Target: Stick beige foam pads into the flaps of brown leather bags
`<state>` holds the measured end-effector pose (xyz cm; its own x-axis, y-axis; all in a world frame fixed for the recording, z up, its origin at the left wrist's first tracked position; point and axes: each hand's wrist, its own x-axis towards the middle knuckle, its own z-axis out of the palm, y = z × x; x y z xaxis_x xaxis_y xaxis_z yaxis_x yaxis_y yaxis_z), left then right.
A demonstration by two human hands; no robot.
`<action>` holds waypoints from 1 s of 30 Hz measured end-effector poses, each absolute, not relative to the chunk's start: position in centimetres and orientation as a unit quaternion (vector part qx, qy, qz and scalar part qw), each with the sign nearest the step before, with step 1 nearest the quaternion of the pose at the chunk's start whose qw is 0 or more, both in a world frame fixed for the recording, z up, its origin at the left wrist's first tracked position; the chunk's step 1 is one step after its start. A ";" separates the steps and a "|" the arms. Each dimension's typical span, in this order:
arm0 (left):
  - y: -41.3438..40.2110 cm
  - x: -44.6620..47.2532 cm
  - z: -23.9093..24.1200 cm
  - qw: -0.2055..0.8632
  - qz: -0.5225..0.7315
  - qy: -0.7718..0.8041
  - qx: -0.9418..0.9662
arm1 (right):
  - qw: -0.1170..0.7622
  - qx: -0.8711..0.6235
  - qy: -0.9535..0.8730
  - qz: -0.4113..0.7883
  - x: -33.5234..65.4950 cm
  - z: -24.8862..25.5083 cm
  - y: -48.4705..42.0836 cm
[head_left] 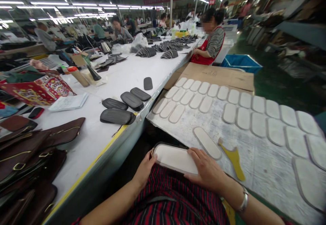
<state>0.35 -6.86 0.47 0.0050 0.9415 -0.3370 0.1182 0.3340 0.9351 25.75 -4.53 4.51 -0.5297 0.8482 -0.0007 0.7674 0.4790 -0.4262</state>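
Your forearms angle inward from both sides, holding the white-faced pad (pixel 173 157) above your lap, beside the right-hand tabletop (pixel 265 167). Your left hand (pixel 145 169) pinches its left end; your right hand (pixel 207 169) lies palm-down, fingers and thumb clamped across its right end.

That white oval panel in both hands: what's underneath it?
The striped garment shows past the near edge of the panel, between the left hand and right hand. The panel's underside and whatever lies directly beneath are covered.
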 end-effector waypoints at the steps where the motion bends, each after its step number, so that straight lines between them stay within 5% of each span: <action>1: -6.7 0.3 0.4 0.542 0.364 0.614 0.444 | 0.102 -0.475 -0.854 0.186 25.7 4.4 -4.5; 22: -5.7 -0.5 -0.6 0.462 0.308 0.673 0.488 | 0.076 -0.466 -0.872 0.130 24.6 4.4 -4.7; 26: -6.4 -1.1 0.0 0.265 0.295 0.641 0.658 | 0.058 -0.468 -0.874 0.114 24.1 4.5 -4.9; 30: -7.3 0.9 1.0 0.084 0.228 0.438 0.865 | 0.044 -0.484 -0.866 0.121 23.5 4.7 -5.0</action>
<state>0.85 -7.26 1.01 0.5117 0.7969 0.3211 0.7206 -0.6015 0.3447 23.54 -5.01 4.66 -0.5281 0.8481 -0.0415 0.8270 0.5027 -0.2518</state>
